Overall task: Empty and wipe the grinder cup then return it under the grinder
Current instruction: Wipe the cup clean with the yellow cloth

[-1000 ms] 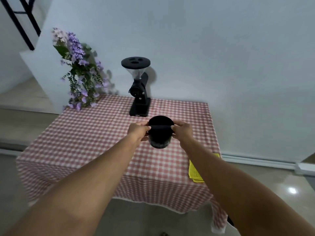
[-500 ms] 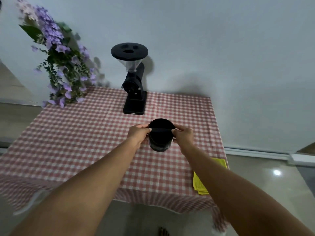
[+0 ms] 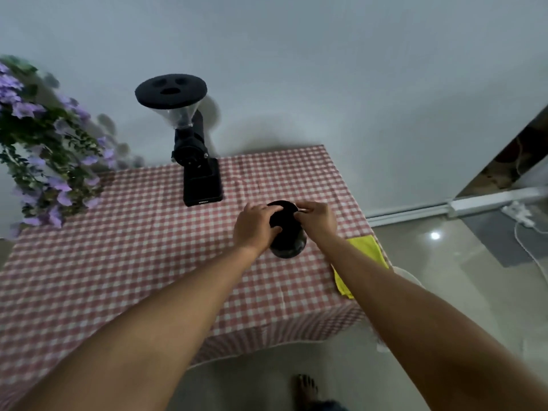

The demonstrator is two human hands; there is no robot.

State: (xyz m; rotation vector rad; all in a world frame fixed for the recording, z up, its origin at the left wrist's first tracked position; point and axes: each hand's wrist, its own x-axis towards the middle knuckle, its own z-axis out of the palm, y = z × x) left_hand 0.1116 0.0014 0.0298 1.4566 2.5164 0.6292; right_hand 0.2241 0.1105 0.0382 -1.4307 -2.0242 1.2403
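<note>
- The black cup (image 3: 287,232) is held between both hands above the right part of the tabletop (image 3: 118,262), which carries a red and white checked cloth.
- The left hand (image 3: 255,226) wraps the left side of the cup, fingers curled on its wall.
- The right hand (image 3: 317,221) grips the right side, with the fingertips pinching at the rim (the opening looks dark, I cannot tell what is inside).
- The black grinder (image 3: 189,149) stands at the back of the tabletop, well apart from the cup.
- A yellow cloth (image 3: 366,250) lies at the right edge, partly hidden by the right forearm.
- Purple flowers (image 3: 44,155) hang at the left.
</note>
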